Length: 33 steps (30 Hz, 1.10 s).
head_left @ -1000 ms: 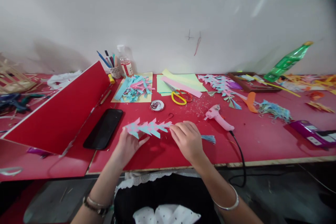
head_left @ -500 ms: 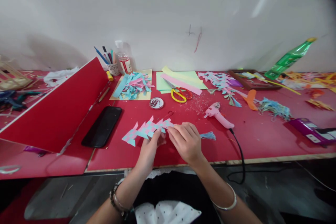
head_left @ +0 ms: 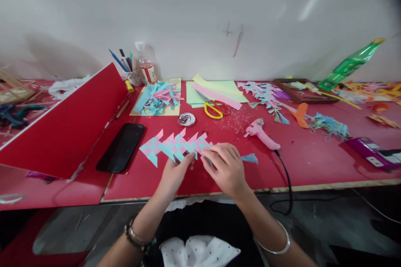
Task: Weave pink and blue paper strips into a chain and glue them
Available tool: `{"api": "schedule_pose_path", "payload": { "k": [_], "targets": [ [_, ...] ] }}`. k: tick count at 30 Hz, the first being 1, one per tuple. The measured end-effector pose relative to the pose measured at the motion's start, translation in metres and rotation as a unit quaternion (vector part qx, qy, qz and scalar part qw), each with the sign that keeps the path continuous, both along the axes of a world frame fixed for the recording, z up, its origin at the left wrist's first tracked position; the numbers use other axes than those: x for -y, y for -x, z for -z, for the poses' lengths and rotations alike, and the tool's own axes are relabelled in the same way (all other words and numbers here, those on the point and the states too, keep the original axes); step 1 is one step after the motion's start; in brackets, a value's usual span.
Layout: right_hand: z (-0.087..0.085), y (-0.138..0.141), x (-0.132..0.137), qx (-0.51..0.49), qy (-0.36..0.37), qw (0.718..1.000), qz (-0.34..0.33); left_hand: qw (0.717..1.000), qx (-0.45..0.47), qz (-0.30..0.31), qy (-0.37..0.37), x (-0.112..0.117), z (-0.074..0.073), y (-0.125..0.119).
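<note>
A woven paper fish [head_left: 171, 146] of pink and light-blue strips lies near the front of the red table [head_left: 313, 167]. My left hand [head_left: 175, 171] pinches its lower edge near the middle. My right hand [head_left: 224, 167] is curled over its right end, fingertips pressed on the strips. A small blue tassel [head_left: 249, 158] lies just right of my right hand. A black phone [head_left: 120, 147] lies left of the fish.
A pink glue gun [head_left: 261, 133] with a black cord lies to the right. Yellow-and-red scissors [head_left: 214, 108] rest on coloured paper sheets behind. Cut strips [head_left: 158, 98], a pen cup [head_left: 133, 76], a glue bottle [head_left: 146, 68], a tilted red board [head_left: 62, 129], a green bottle [head_left: 351, 64].
My left hand has moved from the fish's left end to its middle. The fish now lies flatter on the table, and my right hand stays at its right end.
</note>
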State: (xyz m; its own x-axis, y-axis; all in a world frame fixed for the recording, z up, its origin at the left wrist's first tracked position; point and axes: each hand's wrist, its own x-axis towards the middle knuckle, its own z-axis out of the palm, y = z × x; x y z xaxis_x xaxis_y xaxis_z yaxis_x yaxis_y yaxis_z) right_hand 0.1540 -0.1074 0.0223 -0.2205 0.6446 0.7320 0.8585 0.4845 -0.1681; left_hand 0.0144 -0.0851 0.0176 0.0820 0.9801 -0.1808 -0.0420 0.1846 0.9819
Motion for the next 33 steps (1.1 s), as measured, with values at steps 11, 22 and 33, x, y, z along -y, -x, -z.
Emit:
{"api": "schedule_pose_path", "payload": {
  "k": [11,22,33],
  "targets": [
    [-0.004,-0.100,-0.004,-0.016,0.086,0.946,0.311,0.998,-0.048,0.017,-0.045,-0.009,-0.024,0.012],
    [0.042,-0.160,-0.020,0.089,0.277,0.877,0.382,0.935,-0.305,0.033,-0.178,-0.032,-0.014,0.022],
    [0.025,-0.141,-0.022,0.018,0.180,0.906,0.383,0.993,-0.093,0.061,-0.034,-0.047,-0.009,0.023]
  ]
}}
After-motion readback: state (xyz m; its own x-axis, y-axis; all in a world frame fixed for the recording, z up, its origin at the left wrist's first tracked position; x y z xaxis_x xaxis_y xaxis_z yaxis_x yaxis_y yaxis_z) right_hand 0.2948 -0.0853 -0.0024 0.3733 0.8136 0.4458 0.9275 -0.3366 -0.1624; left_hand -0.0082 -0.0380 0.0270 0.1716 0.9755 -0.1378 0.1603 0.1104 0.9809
